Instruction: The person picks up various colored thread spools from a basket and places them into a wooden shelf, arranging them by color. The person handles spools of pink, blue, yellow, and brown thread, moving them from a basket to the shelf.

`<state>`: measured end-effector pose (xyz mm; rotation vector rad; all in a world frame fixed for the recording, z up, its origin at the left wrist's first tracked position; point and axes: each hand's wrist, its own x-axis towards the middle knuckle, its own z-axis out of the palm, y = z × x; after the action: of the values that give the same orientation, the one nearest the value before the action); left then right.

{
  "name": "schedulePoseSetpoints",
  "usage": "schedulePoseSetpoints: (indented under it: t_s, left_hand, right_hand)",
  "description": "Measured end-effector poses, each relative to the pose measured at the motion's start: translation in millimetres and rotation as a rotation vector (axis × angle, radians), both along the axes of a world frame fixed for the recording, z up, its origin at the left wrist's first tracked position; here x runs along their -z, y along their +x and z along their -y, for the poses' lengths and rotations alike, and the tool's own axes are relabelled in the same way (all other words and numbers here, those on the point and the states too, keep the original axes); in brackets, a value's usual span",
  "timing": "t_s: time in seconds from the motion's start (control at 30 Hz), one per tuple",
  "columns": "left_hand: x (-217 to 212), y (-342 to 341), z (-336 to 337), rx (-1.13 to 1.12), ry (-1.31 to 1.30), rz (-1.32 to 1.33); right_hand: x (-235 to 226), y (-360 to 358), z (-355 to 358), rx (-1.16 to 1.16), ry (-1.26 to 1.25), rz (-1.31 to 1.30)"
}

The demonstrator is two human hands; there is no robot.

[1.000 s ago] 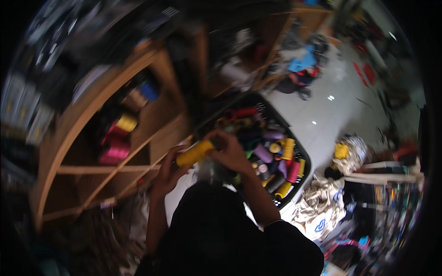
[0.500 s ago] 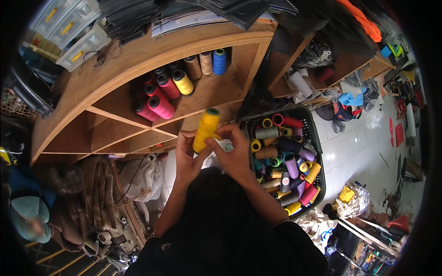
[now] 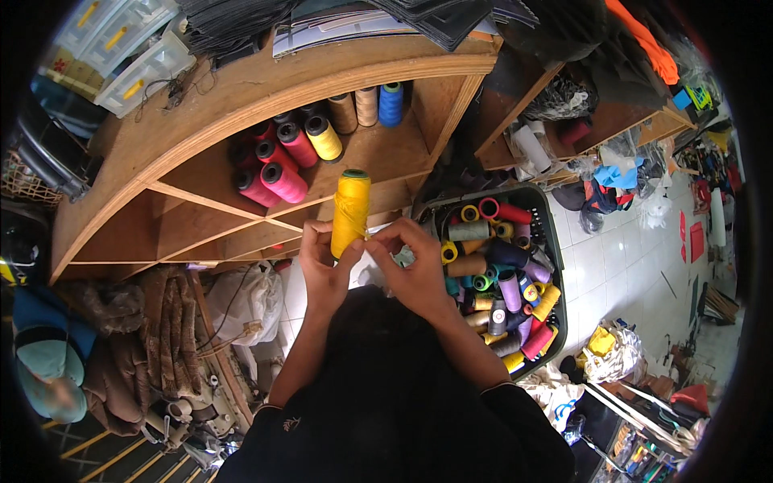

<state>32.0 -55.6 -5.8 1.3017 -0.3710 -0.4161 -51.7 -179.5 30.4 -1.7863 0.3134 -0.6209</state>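
Observation:
A spool of yellow thread [image 3: 351, 211] with a green top stands nearly upright in front of me. My left hand [image 3: 322, 259] is wrapped round its lower part, thumb across the front. Close by on its right side, my right hand [image 3: 407, 267] pinches thumb and forefinger together at the spool's edge, seemingly on a thread end too thin to see clearly. Beyond the spool, a wooden shelf [image 3: 386, 166] holds several thread spools: pink ones [image 3: 283, 183], a yellow one [image 3: 324, 139], brown and beige ones, and a blue one [image 3: 391, 106].
To my right stands a dark basket [image 3: 555, 241] filled with thread spools of many colours. Dark sheets [image 3: 233, 24] and clear drawers [image 3: 141, 76] rest on the shelf top. A white plastic bag [image 3: 250, 302] lies at left; white floor tiles [image 3: 592, 262] stretch beyond the basket.
The yellow spool has come more upright and shifted slightly left. My right hand has drawn a little away from its surface, fingers now pinched beside it.

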Motion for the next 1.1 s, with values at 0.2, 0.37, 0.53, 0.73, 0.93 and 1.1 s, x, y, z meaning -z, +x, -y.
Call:
schedulePoseSetpoints:
  t_s: [0.2, 0.37, 0.53, 0.73, 0.93, 1.1]
  left_hand:
    - [-2.7, 1.0, -0.6, 0.105, -0.158, -0.14]
    - [-1.2, 1.7, -2.1, 0.229, -0.259, -0.279]
    - [-1.2, 3.3, -5.2, 0.311, -0.223, -0.335]
    - [-8.4, 2.6, -4.0, 0.333, -0.173, -0.419]
    - [-4.6, 7.4, -7.8, 0.374, -0.175, -0.412]
    - [-8.1, 2.8, -4.6, 0.171, 0.101, -0.014]
  right_hand:
    - [1.4, 3.5, 5.2, 0.06, 0.045, 0.056]
    - [7.3, 7.4, 6.5, 0.021, 0.153, 0.067]
    - [7.6, 6.0, 4.4, -0.016, 0.319, 0.042]
    - [28.6, 9.2, 6.9, -0.075, 0.483, 0.079]
    - [22.0, 16.1, 2.8, -0.103, 0.793, 0.147]
    - [22.5, 14.4, -3.4, 0.207, 0.458, 0.128]
